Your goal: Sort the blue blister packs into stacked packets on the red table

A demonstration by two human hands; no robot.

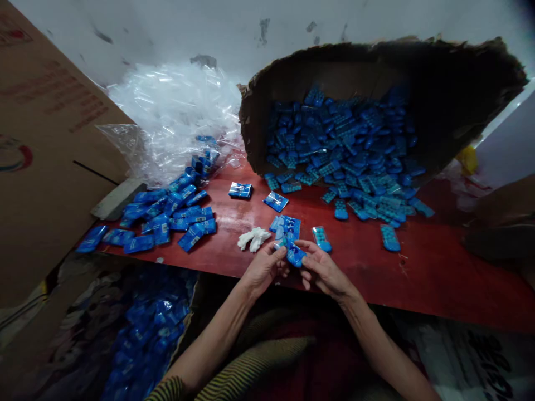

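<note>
Seemingly midway: left hand (267,266) and right hand (325,270) pinch one blue packet (296,255); printed packets (161,229) look done at ten o'clock, clear-fronted packs (350,136) wait at one.

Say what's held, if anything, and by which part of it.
A small oblong blue plastic packet, held at its left side by the left hand and at its right side by the right hand.
</note>
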